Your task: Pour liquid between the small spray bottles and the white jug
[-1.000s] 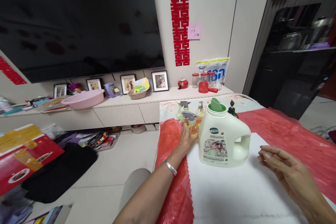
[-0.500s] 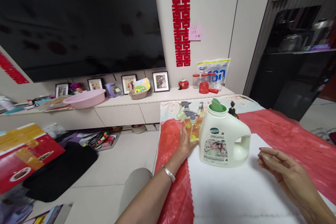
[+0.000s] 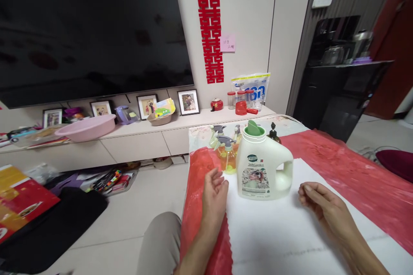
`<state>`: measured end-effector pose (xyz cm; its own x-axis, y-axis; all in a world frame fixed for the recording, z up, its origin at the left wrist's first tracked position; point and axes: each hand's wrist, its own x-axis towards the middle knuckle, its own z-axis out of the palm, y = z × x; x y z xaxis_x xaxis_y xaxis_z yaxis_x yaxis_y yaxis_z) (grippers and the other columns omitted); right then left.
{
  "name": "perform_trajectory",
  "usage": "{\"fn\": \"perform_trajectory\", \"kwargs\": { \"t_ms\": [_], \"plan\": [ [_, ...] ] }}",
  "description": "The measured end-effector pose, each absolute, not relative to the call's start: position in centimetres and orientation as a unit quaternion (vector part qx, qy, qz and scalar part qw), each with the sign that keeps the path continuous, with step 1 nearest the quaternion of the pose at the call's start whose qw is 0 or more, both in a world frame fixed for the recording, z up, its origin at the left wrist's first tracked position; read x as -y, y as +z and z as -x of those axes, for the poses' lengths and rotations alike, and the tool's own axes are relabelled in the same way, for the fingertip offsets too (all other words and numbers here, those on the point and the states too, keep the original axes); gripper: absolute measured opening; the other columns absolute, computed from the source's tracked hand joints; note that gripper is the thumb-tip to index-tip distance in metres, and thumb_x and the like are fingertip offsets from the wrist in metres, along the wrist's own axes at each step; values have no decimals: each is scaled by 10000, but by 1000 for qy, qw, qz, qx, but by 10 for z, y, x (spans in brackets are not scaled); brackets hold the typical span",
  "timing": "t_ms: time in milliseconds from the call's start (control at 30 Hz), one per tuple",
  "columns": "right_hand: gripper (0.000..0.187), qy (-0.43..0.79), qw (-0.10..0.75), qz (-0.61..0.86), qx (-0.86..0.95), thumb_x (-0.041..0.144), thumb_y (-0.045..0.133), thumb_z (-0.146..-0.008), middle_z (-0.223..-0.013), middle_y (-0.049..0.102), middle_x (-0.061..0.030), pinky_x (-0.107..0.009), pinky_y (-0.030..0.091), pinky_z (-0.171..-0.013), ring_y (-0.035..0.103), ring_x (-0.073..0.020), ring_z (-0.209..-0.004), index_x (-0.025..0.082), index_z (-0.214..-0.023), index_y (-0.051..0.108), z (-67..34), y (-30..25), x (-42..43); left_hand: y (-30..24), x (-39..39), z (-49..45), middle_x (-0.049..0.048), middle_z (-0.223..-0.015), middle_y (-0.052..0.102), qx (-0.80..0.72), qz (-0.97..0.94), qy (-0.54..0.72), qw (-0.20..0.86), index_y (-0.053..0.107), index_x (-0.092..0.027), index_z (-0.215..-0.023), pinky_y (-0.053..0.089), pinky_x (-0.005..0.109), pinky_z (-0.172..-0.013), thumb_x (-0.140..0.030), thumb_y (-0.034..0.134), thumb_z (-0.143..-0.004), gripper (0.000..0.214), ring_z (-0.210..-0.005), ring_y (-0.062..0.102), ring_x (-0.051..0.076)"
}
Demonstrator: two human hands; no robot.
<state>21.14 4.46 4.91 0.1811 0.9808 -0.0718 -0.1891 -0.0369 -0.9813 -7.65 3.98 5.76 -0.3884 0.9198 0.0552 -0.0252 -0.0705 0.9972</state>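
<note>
A large cream jug (image 3: 253, 167) with a handle stands upright on a white sheet (image 3: 261, 232). A green cup-like piece (image 3: 253, 128) sits tilted in its mouth. To the left of the jug, my left hand (image 3: 214, 193) is open, its fingers slightly bent and holding nothing. Just beyond that hand stands a spray bottle (image 3: 229, 159) with yellow-orange liquid and a grey trigger head, apart from the fingers. On the jug's handle side, my right hand (image 3: 325, 208) hovers over the sheet, loosely curled, with nothing visible in it and not touching the jug.
More spray bottles (image 3: 217, 131) and a dark pump bottle (image 3: 273, 133) stand behind the jug. Red plastic (image 3: 335, 154) covers the table on both sides. Along the wall, a cabinet (image 3: 135, 137) carries jars, frames and a pink basin (image 3: 87, 128). A red box (image 3: 29, 200) lies at left.
My left hand has drawn back from beside the spray bottle toward me. My right hand stays near the handle side, its fingers a little more curled. The view has turned right.
</note>
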Motion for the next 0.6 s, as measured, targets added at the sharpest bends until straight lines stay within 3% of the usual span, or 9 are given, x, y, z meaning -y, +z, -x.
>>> {"fn": "perform_trajectory", "kwargs": {
  "t_ms": [67,167,400,600],
  "plan": [
    [563,505,560,495,432,657,787,-686,-776,606,-77,-230,496,-601,534,-121,-658,128,-780,620,-195,50,-38,57,-22,61,95,-1104,695,-525,-424,621,399,639,-208,-1086,508,342,-900,-458,687,-831,361,-1010,654,221],
    [612,517,526,477,479,731,688,-758,-696,578,-74,-240,443,-578,512,-122,-612,127,-748,591,-168,47,-26,47,-4,43,59,-885,718,-516,-470,585,414,698,-198,-886,494,320,-804,-508,640,-863,316,-871,655,219],
    [672,548,470,422,548,753,463,-910,-565,463,-44,-244,356,-544,401,-94,-521,143,-630,487,-140,33,-4,35,7,37,50,-658,675,-511,-514,531,438,660,-198,-641,453,320,-698,-635,528,-885,517,-679,618,209],
    [744,532,470,401,579,827,369,-894,-515,370,-31,-252,279,-515,325,-88,-502,163,-566,427,-142,36,2,29,8,43,8,-499,482,-507,-483,558,446,494,-218,-481,348,297,-577,-809,443,-842,694,-528,454,155]
  ]
}}
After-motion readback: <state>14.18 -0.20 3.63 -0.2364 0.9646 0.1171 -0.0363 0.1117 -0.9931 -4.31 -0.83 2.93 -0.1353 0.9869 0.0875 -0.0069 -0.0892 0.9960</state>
